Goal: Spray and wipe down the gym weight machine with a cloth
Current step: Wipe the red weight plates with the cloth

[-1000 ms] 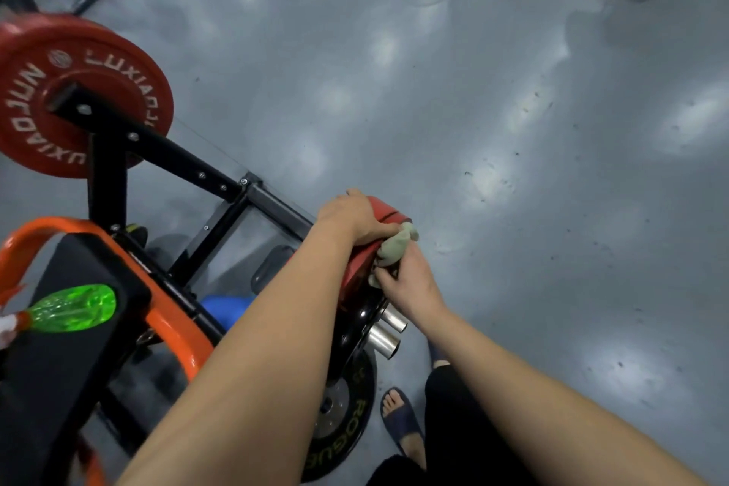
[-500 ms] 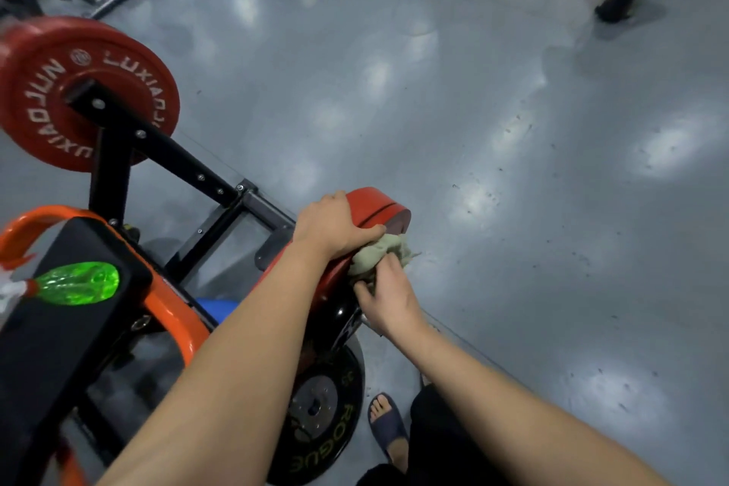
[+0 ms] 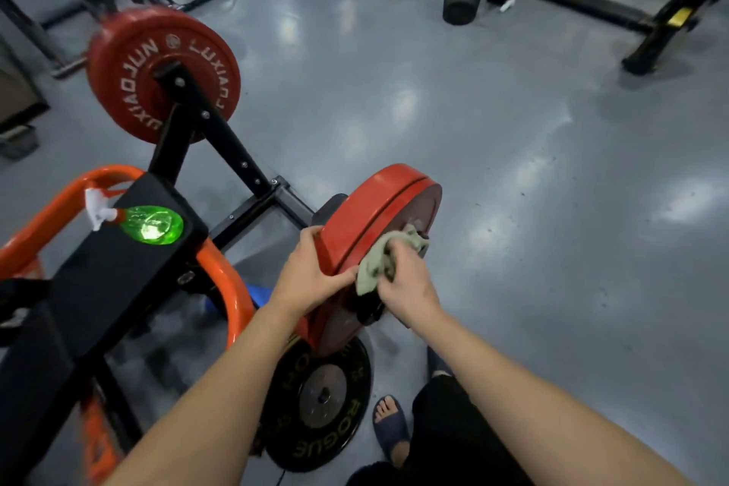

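Only the head view to go on here, so: dead centre of the frame the person's right hand (image 3: 406, 282) is bunching a crumpled grey-green cloth (image 3: 372, 266) in curled fingers and pressing it against the flat face of a round red rubber weight plate (image 3: 367, 215), roughly where the hub is. The left hand (image 3: 311, 272) is wrapping its fingers over the near rim of that same plate, looks like it's steadying it. So both hands are closed on something, cloth in the right and plate edge in the left. The plate is sitting edge-up on the black steel frame (image 3: 232, 154) of the weight machine, just above a black ROGUE bumper plate (image 3: 319, 406) at lower centre. I'm guessing the spraying for this bit is done, since the translucent green spray bottle (image 3: 152, 224) is lying on the black pad (image 3: 90, 288) at middle left with nobody touching it. Wiping-wise I'd say it's somewhere in the middle. This plate is getting its scrub, but the second red plate (image 3: 130, 63) at upper left, the orange tubular bars (image 3: 227, 276) and the pad are probably waiting their turn, and I can't tell if they're wet or clean. The cloth is looking scrunched, limp and a bit dingy, and the plate's face is looking scuffed and dull.
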A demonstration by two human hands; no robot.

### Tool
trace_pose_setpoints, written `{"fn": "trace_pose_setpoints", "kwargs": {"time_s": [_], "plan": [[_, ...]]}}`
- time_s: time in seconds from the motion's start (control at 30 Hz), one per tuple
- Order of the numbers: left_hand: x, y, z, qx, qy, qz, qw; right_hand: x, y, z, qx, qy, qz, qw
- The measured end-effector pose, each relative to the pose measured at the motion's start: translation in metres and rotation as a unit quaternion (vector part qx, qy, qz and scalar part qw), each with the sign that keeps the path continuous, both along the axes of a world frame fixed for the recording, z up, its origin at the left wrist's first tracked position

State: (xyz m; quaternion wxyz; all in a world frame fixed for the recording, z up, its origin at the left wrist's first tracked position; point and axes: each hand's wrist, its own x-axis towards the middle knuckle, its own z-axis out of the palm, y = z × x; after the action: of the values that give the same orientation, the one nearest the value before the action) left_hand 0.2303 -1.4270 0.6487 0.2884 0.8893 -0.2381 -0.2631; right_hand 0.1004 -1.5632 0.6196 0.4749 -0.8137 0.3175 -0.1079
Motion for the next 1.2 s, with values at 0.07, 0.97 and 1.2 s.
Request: {"fn": "trace_pose_setpoints", "kwargs": {"time_s": [0.07,0.97,1.2], "plan": [[0.002,0.023,-0.008,0.007,0.01,-0.003,1.0,0.023,-0.034,0.017,0.088,-0.033,-0.219,0.971],[0.032,-0.078,0.019,0.124,0.061,-0.081,0.987,0.055,-0.053,-0.002,0.17,0.137,-0.294,0.931],[0.035,-0.074,0.016,0.119,0.047,-0.091,0.988,0.035,-0.033,0.001,0.035,0.182,-0.208,0.96]]}}
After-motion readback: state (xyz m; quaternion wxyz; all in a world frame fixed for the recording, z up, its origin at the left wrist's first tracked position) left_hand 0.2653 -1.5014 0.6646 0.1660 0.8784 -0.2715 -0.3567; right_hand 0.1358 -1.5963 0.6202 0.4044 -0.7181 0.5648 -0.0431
